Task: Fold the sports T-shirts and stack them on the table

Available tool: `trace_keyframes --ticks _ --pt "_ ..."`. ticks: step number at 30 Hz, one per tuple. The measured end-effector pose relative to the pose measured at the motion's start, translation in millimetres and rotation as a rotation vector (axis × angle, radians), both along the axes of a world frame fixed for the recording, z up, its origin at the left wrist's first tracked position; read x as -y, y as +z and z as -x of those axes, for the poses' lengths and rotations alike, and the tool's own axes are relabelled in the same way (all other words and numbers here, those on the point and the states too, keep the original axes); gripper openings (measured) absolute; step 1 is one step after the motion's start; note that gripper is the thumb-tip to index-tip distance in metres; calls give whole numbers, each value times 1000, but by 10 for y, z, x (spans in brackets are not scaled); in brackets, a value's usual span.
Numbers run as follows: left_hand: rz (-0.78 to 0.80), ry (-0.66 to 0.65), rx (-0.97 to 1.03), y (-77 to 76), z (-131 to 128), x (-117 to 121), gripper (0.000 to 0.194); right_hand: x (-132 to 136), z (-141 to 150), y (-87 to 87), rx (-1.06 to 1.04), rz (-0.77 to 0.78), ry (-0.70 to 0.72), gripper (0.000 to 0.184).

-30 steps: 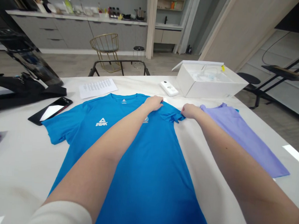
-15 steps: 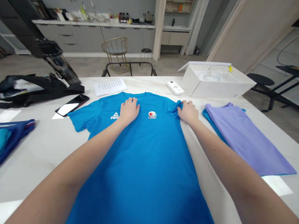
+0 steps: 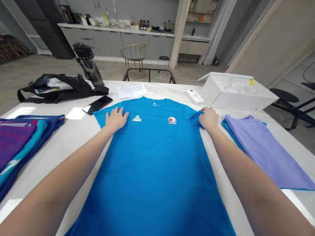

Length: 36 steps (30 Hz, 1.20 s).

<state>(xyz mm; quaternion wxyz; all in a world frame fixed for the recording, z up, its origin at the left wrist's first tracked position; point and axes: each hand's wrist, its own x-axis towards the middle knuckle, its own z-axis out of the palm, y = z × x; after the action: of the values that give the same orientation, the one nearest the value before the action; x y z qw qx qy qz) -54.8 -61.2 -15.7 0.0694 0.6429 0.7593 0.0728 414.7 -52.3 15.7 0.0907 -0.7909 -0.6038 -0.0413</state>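
Note:
A blue T-shirt (image 3: 157, 161) lies front side up on the white table, its collar at the far end, with a white logo and a red-and-white badge on the chest. My left hand (image 3: 116, 119) rests flat with fingers spread where the left sleeve joins the body. On the other side, my right hand (image 3: 209, 118) has its fingers closed on the right sleeve, which is bunched up there. The hem end runs out of view at the bottom.
Folded sports shirts (image 3: 7, 147) are stacked at left, a purple folded garment (image 3: 265, 150) at right. A phone (image 3: 97, 104), black bag (image 3: 57, 89), bottle (image 3: 89, 64), printed paper (image 3: 131, 91), white device (image 3: 195, 97) and open white box (image 3: 237, 96) line the far side.
My left hand has moved left from the chest to the left sleeve seam, uncovering the white logo. My right hand stays on the right sleeve. The camera view has turned left.

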Motion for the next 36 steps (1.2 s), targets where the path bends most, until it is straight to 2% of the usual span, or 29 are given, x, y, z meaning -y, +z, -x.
trace_keyframes --ticks 3,5,7,11,16,22,26,30,33,36 --pt "-3 -29 -13 23 -47 -129 76 -85 307 -15 -78 101 189 51" --pt "49 -29 -10 18 -87 -204 79 -131 461 -75 -115 220 170 65" --pt "92 -13 -4 -2 -122 -262 83 -189 539 -142 -144 304 94 76" --pt "81 18 17 -51 -156 -372 84 -387 491 -227 -192 363 62 85" --pt "65 42 30 -45 -102 -449 82 -536 329 -257 -169 360 119 82" --pt "37 71 41 -9 54 -215 86 -195 374 -266 -76 155 125 76" --pt "75 58 30 -35 223 -120 84 -54 344 -330 -125 241 112 81" --pt "85 33 -1 -71 455 -215 78 -175 132 -364 -127 308 103 81" --pt "109 -5 -12 -49 567 -292 73 -276 20 -315 -133 341 127 78" --pt "67 -37 -1 33 520 -253 69 -203 112 -209 -110 260 162 72"
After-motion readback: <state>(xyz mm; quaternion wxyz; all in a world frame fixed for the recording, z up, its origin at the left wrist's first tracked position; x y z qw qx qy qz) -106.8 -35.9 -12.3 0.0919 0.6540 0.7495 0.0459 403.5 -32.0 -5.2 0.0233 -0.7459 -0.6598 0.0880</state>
